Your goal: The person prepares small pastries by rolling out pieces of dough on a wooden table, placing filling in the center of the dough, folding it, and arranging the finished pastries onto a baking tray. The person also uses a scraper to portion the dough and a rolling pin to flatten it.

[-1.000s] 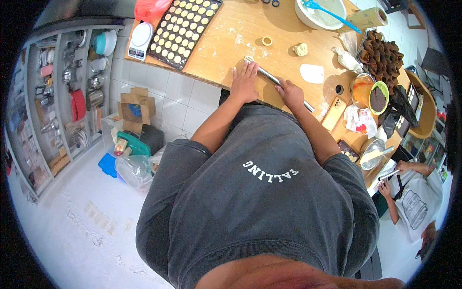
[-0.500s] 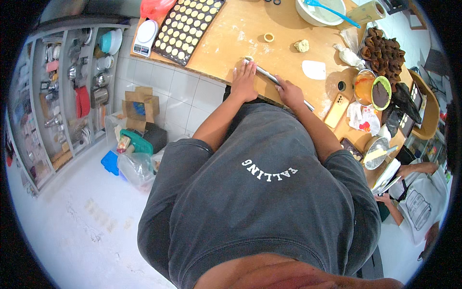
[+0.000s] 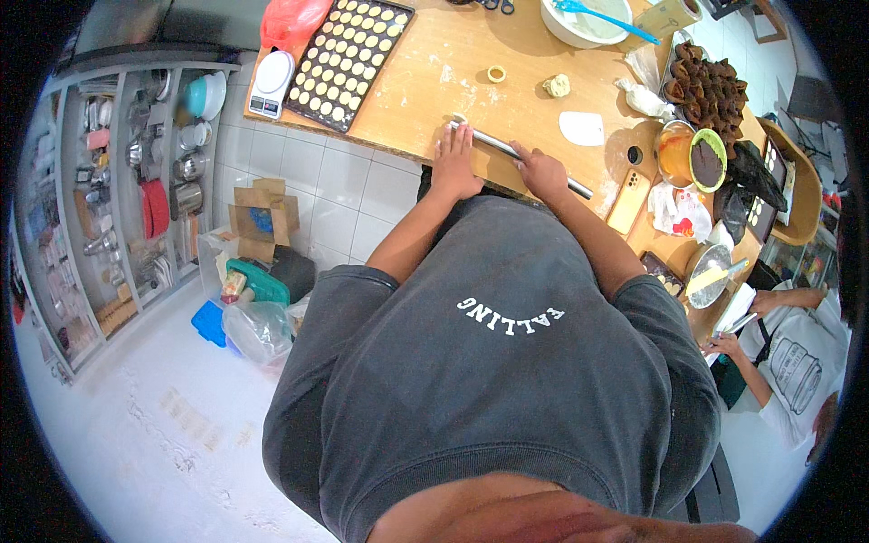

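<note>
A silver metal rolling pin (image 3: 496, 141) lies slantwise near the table's front edge. My left hand (image 3: 455, 165) rests on its left end, fingers stretched flat across it. Further right, my right hand (image 3: 541, 172) is closed around the pin, whose right end sticks out past it. A small pale piece of dough (image 3: 460, 118) peeks out beside the pin's left end, mostly hidden by pin and fingers. Beyond lie a round ring cutter (image 3: 496, 74) and a lump of dough (image 3: 557, 86). A white flat scraper (image 3: 581, 128) is to the right.
A dark tray (image 3: 409, 27) of pale dough rounds stands at the far left beside a white scale (image 3: 271, 83). A white bowl (image 3: 554, 30) with a blue spatula, brown cups (image 3: 711, 95) and a phone (image 3: 627, 203) are rightward. Another person (image 3: 797, 348) works at the right edge.
The view has shifted slightly. The rolling pin's left end has come a little nearer to me and its right end has swung slightly away. Both hands stay on it.
</note>
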### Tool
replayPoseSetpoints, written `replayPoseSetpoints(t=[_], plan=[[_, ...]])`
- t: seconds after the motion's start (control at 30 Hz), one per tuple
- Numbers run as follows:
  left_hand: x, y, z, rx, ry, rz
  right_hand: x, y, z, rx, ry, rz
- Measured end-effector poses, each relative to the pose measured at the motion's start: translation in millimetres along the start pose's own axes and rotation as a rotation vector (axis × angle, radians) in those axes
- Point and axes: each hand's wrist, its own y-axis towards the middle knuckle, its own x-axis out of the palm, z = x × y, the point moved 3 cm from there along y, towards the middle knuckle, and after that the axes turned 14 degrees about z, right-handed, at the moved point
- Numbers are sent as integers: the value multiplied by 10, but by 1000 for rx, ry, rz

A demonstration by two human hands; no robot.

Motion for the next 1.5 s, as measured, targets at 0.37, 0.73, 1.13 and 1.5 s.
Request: replayPoseSetpoints(t=[0.37, 0.73, 1.13, 1.5], plan=[[94, -22, -83, 72, -26, 42, -4, 15, 88, 82, 211, -121], [-72, 142, 197, 184, -105, 216, -38, 121, 270, 187, 306, -113], [111, 307, 20, 100, 17, 14, 160, 106, 87, 293, 309, -135], [-4, 491, 52, 88, 1, -92, 408, 251, 370, 327, 289, -243]])
